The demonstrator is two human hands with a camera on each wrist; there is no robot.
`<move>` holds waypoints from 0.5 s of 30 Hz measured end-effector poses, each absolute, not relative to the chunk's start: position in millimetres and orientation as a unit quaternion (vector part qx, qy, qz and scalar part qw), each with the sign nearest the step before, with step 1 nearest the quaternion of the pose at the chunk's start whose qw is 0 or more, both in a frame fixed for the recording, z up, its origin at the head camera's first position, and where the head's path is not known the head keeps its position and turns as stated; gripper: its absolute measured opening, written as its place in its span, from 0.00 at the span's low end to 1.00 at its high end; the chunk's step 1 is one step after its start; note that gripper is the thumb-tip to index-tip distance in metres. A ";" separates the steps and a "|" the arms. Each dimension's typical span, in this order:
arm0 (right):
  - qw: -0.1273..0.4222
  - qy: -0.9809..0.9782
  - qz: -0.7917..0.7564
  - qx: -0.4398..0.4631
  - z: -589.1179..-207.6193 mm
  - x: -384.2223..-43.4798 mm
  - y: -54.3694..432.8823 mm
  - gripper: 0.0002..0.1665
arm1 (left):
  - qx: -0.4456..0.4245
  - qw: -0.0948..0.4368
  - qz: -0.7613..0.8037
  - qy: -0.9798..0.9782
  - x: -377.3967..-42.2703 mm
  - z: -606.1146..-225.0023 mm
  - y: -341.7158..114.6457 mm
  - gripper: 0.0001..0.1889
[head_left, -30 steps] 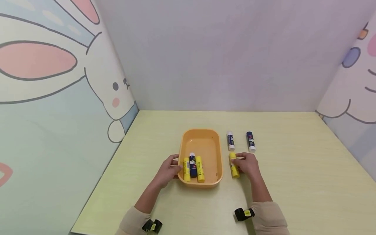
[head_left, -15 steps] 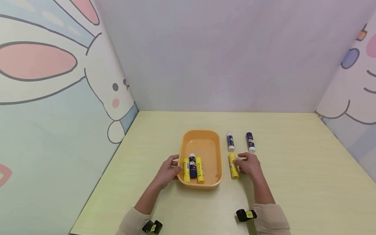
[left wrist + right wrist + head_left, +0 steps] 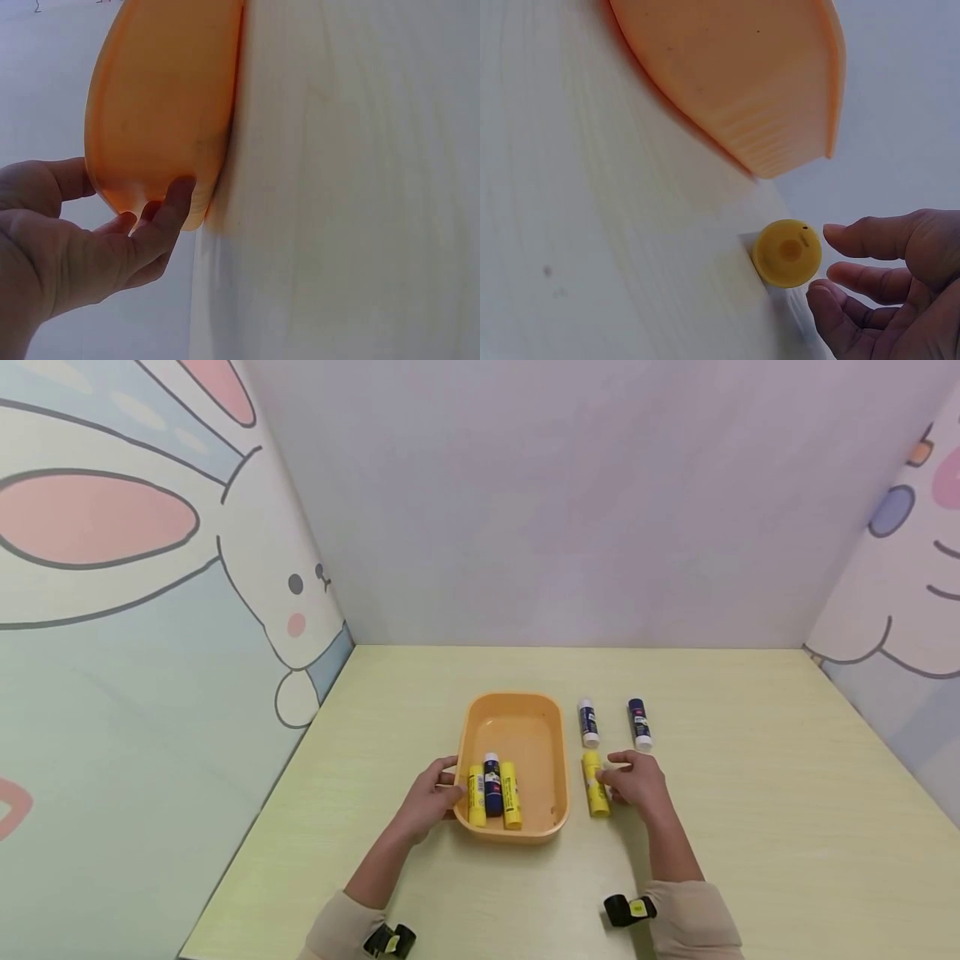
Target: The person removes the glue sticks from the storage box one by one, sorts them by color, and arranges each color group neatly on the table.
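Observation:
My left hand point(image 3: 429, 799) holds the left side of an orange plastic tray point(image 3: 525, 696); in the left wrist view its thumb is at the rim and its fingertips press the outer wall. Lying in the tray are a yellow glue stick point(image 3: 477, 795), a dark blue glue stick point(image 3: 492, 785) and another yellow glue stick point(image 3: 512, 795). Right of the tray, a yellow glue stick point(image 3: 596, 787) lies on the table. Beside it is my right hand point(image 3: 636, 783), its thumb and fingers parted; the right wrist view shows a small gap between them and the stick's end point(image 3: 786, 253).
Two more glue sticks, a white-capped blue one point(image 3: 588, 723) and a dark blue one with a white end point(image 3: 640, 724), lie behind my right hand. The pale table point(image 3: 750, 793) ends at a plain back wall point(image 3: 570, 510). Side walls carry cartoon drawings.
My right hand has drawn slightly right, off the yellow glue stick, which lies a touch farther left than before. My left hand and the tray hold their place.

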State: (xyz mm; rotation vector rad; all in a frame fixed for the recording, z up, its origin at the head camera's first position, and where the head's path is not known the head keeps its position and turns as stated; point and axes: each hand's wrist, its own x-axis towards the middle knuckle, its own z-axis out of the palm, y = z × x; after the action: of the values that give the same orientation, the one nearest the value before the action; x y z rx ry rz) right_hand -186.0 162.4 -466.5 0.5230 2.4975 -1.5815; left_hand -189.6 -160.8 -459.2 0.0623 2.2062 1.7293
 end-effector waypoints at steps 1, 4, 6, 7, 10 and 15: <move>0.070 0.830 -0.526 0.174 -465.7 -186.0 162.4 0.29 | 0.021 0.167 0.607 0.777 -189.6 -459.2 -160.7 0.29; 0.070 0.829 -0.527 0.173 -464.3 -185.7 162.6 0.29 | 0.019 0.166 0.605 0.779 -190.0 -459.5 -160.8 0.28; 0.071 0.829 -0.527 0.173 -464.4 -185.8 162.6 0.29 | 0.013 0.166 0.605 0.778 -190.1 -459.1 -160.7 0.28; 0.073 0.829 -0.526 0.173 -464.8 -185.9 162.4 0.29 | 0.013 0.166 0.605 0.778 -190.0 -459.0 -160.8 0.28; 0.082 0.829 -0.524 0.177 -466.4 -186.6 161.4 0.29 | 0.016 0.166 0.607 0.777 -189.6 -459.2 -161.0 0.28; 0.096 0.830 -0.520 0.179 -469.2 -187.3 160.1 0.29 | 0.027 0.164 0.613 0.773 -189.1 -460.3 -162.1 0.28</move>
State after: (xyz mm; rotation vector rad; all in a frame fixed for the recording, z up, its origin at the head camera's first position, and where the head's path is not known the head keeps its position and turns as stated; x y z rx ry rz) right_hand -187.3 160.1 -469.2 0.5314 2.4587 -1.5415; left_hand -189.1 -162.1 -460.3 0.0774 2.2027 1.7461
